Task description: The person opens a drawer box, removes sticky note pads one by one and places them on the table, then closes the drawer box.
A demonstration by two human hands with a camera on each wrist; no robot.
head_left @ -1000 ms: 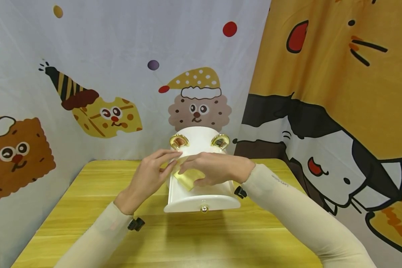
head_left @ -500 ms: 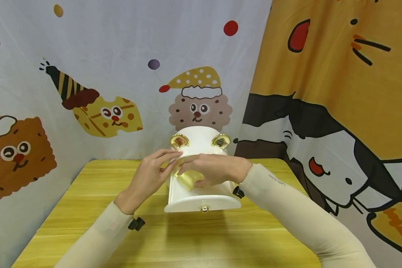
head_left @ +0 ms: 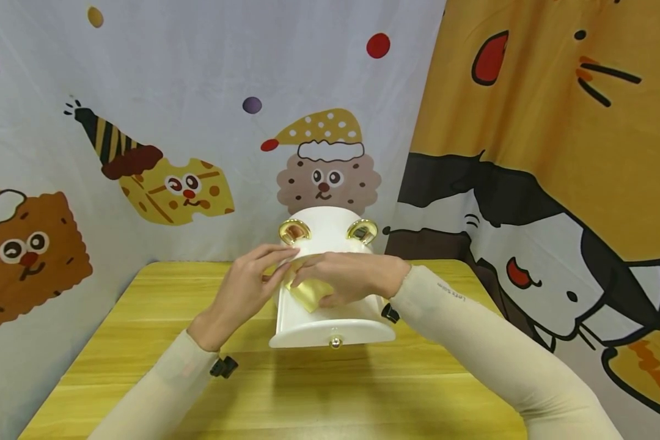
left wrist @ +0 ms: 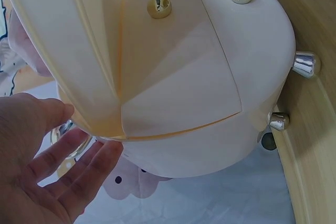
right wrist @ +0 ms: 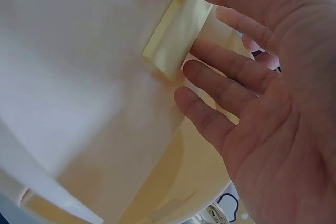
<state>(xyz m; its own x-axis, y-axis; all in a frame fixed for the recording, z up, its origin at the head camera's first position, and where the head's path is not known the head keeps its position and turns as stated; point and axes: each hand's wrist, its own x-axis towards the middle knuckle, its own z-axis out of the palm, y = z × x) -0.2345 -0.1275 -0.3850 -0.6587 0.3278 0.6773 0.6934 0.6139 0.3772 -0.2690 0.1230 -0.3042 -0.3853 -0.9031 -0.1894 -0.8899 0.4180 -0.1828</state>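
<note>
Yellow block (right wrist: 179, 36), position nearly unchanged

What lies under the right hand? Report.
Head view: part of a yellow piece, over the white container. The right hand covers the rest and anything directly beneath.

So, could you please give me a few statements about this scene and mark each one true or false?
1. The box stands on the table. True.
2. The right hand grips a yellow item. True.
3. Both hands lie flat on the table. False: the left hand is up at the box's edge, and the right is on the yellow item.
4. The box's front bears a black knob. False: its knob is gold.
5. Two gold rings sit on the box. True.
</note>
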